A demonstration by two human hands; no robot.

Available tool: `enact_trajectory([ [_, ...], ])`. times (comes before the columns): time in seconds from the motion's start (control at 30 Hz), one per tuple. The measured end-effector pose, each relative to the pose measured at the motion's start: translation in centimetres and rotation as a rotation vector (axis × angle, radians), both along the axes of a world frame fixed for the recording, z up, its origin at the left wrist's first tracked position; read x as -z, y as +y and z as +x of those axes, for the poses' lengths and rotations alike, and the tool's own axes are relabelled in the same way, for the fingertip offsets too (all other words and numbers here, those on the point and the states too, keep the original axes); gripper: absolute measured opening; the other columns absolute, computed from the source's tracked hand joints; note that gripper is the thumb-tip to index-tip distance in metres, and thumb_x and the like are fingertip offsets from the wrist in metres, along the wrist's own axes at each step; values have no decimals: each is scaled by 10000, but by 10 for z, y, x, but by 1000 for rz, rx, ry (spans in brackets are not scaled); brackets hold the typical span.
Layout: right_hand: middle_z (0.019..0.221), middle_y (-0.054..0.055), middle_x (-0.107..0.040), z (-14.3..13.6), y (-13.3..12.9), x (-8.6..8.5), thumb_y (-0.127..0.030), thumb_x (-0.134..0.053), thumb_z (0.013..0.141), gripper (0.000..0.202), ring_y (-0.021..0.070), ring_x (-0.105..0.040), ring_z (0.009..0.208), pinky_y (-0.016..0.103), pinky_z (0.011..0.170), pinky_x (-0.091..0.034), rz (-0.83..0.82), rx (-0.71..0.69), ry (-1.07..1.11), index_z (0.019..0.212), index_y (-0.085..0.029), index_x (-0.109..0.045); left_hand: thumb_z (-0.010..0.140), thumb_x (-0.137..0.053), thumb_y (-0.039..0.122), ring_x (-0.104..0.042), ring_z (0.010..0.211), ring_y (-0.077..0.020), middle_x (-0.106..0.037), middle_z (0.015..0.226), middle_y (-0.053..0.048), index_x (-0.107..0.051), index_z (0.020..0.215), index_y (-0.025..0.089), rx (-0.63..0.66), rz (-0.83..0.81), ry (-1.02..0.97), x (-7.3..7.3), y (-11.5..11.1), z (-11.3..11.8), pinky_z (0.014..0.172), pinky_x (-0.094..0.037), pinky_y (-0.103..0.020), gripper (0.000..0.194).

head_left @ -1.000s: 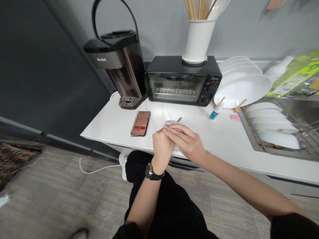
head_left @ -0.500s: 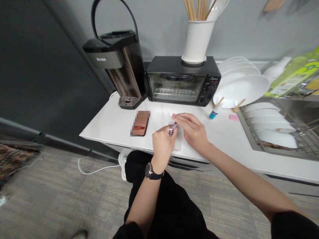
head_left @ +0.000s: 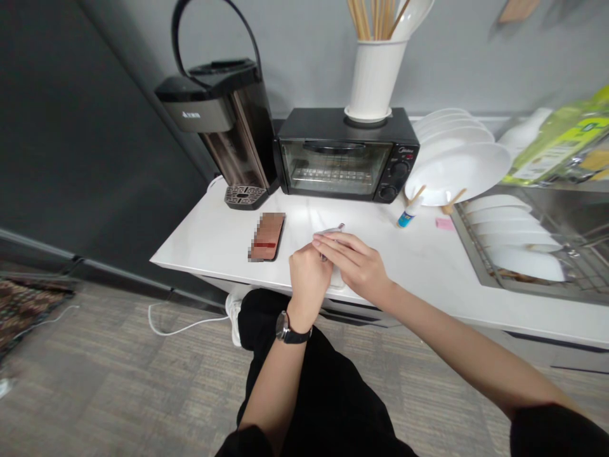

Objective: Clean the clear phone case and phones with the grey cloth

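My left hand [head_left: 309, 274], with a black-strapped watch at its wrist, is curled closed round a slim, shiny, greyish-purple object [head_left: 337, 230]. Only its thin upper edge and a bit between the hands show, so its kind is unclear. My right hand [head_left: 360, 263] lies across the top of it, long fingers straight and pressed together, their tips by the left knuckles. The right thumb is hidden, along with whatever is under those fingers. Beneath both hands, a pale see-through rectangular piece [head_left: 337, 279] rests on the white counter [head_left: 404, 273], mostly covered.
Left of my hands lies a phone-like brown slab [head_left: 267, 238], partly pixelated. A toaster oven [head_left: 342, 158] and a tall dispenser [head_left: 238, 133] stand behind. To the right are a small blue-labelled bottle [head_left: 406, 219], a pink piece [head_left: 445, 223], plates [head_left: 461, 171] and a sink [head_left: 480, 266].
My right hand has shifted left and slightly down, further over the left hand. The held object has tipped, its thin edge now poking out above my fingers. The left hand has barely moved.
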State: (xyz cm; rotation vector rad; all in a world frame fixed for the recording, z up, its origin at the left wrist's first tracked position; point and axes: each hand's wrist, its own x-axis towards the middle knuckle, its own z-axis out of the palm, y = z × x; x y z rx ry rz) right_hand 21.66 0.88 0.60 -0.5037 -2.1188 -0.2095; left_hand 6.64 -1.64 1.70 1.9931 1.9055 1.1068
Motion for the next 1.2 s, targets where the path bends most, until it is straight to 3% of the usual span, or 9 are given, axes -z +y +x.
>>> enact_trajectory([
  [0.17, 1429, 65, -826, 14, 26, 3, -41, -564, 1097, 661, 260, -758, 1343, 420, 1124, -704, -39, 82, 73, 1714, -275, -540, 1053, -703, 271, -666, 673, -186, -796, 763, -77, -771, 801, 190, -33, -40, 25, -7, -2, 1, 682, -383, -324, 274],
  [0.33, 1463, 63, -809, 21, 32, 9, -62, -563, 1102, 624, 261, -772, 1319, 440, 1141, -699, -104, 166, 58, 1681, -292, -585, 1044, -735, 297, -676, 698, -187, -810, 789, -88, -786, 831, 173, -43, -57, 29, -8, -3, 2, 696, -376, -308, 252],
  [0.6, 1505, 71, -785, 7, 8, 3, -65, -602, 1099, 692, 278, -735, 1407, 457, 1186, -683, -9, 100, 21, 1748, -271, -480, 1034, -653, 185, -687, 681, -200, -796, 773, -102, -773, 811, 164, -28, -61, 70, -8, -3, 3, 671, -390, -328, 254],
  [0.7, 1525, 98, -770, -1, -9, -1, -79, -558, 1124, 600, 270, -714, 1449, 411, 1239, -645, 2, 50, -43, 1714, -180, -526, 992, -608, 94, -714, 668, -247, -780, 760, -128, -798, 890, 144, -31, -74, 126, -4, -1, 2, 651, -407, -366, 221],
  [0.8, 1550, 88, -755, -3, -16, -2, -106, -515, 1149, 524, 259, -707, 1464, 370, 1285, -601, -8, 35, -69, 1661, -174, -598, 993, -603, 98, -720, 652, -274, -760, 738, -133, -806, 917, 138, -10, -90, 152, -2, 0, 1, 638, -406, -390, 220],
  [0.93, 1532, 74, -768, 5, -2, 0, -100, -529, 1146, 552, 252, -716, 1451, 392, 1251, -634, 10, 0, -44, 1686, -207, -566, 992, -597, 82, -725, 694, -242, -794, 786, -121, -798, 877, 154, -19, -88, 106, -5, -1, 2, 666, -409, -363, 242],
  [1.1, 1470, 66, -805, 20, 26, 5, -66, -564, 1117, 577, 245, -748, 1393, 432, 1167, -694, -44, 94, 37, 1655, -270, -611, 1053, -692, 296, -683, 690, -201, -805, 782, -84, -793, 831, 194, -36, -60, 56, -7, -2, 3, 682, -389, -326, 266],
  [1.2, 1455, 78, -811, 24, 34, 8, -67, -565, 1118, 559, 248, -765, 1361, 436, 1146, -701, -78, 123, 51, 1634, -269, -639, 1049, -713, 321, -679, 685, -198, -804, 777, -72, -811, 857, 215, -41, -60, 50, -6, -2, 2, 679, -384, -318, 240],
])
